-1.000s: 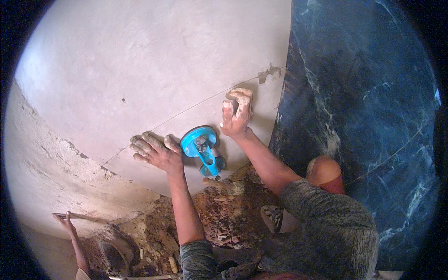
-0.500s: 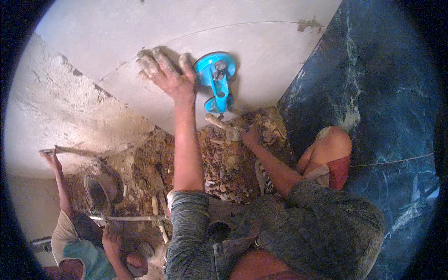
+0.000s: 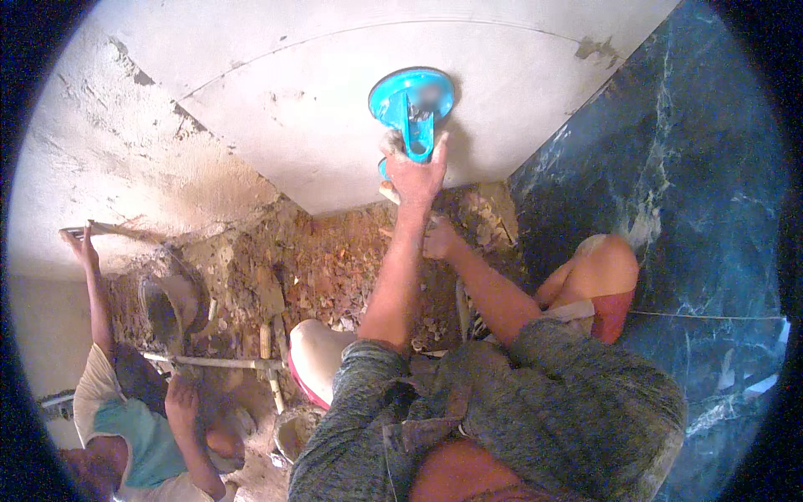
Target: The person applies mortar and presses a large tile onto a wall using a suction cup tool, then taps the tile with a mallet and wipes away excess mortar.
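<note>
A bright blue double-cup suction lifter [image 3: 391, 102] is pressed against a large pale tile [image 3: 318, 125]. My left hand [image 3: 416, 177] is closed around the lifter's lower handle, with a finger and the thumb showing on either side of it. Just below, my right hand [image 3: 441, 240] is closed on a tool with a pale wooden handle [image 3: 390, 193]. My left wrist covers most of that tool, so its kind cannot be told. Both hands are near the tile's lower edge.
Blue marbled tiles [image 3: 611, 167] stand at the right. Rubble [image 3: 335, 259] covers the ground below the pale tile. At the lower left, another person [image 3: 146, 435] holds a flat trowel [image 3: 84, 229] to the wall, beside a bucket [image 3: 159, 305] and a long pole [image 3: 222, 362].
My left hand has left the tile's face, moved right and down, and taken hold of the suction lifter. My right hand has shifted slightly up and left with its tool.
</note>
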Available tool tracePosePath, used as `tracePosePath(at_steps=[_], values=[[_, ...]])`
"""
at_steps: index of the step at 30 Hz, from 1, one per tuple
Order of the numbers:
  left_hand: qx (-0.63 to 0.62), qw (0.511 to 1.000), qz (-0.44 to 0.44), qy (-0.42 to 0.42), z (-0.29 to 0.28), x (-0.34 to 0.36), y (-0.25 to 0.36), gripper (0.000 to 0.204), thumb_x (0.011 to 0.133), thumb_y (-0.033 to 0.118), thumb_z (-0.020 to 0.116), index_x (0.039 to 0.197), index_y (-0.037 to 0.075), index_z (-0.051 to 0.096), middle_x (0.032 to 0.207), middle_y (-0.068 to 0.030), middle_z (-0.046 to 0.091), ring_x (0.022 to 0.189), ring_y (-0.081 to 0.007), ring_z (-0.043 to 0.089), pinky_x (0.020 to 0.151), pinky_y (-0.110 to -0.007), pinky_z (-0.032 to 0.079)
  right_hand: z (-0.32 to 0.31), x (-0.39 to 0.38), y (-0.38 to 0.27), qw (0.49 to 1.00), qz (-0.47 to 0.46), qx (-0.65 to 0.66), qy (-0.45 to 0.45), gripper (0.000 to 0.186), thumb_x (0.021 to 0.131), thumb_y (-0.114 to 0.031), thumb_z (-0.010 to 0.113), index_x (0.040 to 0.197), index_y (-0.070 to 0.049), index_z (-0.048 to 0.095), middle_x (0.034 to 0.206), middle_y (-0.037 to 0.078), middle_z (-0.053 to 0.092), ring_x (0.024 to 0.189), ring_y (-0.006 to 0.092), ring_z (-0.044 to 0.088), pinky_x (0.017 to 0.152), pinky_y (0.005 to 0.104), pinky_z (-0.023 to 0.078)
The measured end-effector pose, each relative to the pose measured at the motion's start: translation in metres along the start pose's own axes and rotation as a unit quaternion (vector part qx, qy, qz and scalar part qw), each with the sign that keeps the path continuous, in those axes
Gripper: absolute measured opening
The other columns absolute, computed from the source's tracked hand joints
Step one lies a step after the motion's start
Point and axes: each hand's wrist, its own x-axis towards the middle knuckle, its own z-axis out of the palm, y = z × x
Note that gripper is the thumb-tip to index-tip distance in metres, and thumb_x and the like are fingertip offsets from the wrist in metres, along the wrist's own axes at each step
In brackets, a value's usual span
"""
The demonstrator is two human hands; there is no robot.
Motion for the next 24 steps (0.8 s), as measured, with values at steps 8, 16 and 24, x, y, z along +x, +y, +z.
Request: tracePosePath(at_steps=[8,16,24], values=[[-0.096,0.990,-0.059,-0.086,0.015,0.007,0.020,0.009,0.067,0.006,0.061,0.073,0.001,0.062,0.062,-0.0177,0.063,0.060,-0.0345,0.064,0.060,-0.041,0.050,-0.031,0.031,-0.009,0.989,-0.145,0.021,0.004,0.036,0.086,-0.029,0.062,0.112,-0.004,0.058,0.101,0.008,0.062,0.091,0.0199,0.056,0.084,0.0368,0.047],[-0.192,0.970,-0.108,-0.101,0.016,0.010,0.010,0.005,0.072,0.005,0.062,0.071,0.001,0.063,0.060,-0.0072,0.063,0.057,-0.0121,0.057,0.058,-0.033,0.046,-0.051,-0.096,-0.014,0.931,0.265,0.233,0.092,0.026,0.090,-0.028,0.048,0.096,-0.005,0.060,0.087,0.013,0.062,0.075,0.0288,0.060,0.069,0.0436,0.050],[-0.202,0.966,-0.119,-0.110,0.013,0.009,0.014,0.006,0.072,0.007,0.065,0.069,0.001,0.063,0.059,-0.0114,0.063,0.055,-0.0145,0.059,0.055,-0.035,0.046,-0.130,-0.177,-0.194,0.918,0.027,-0.394,0.037,0.042,0.084,-0.043,0.059,0.108,-0.007,0.059,0.088,0.022,0.066,0.076,0.0388,0.064,0.065,0.0492,0.052]])
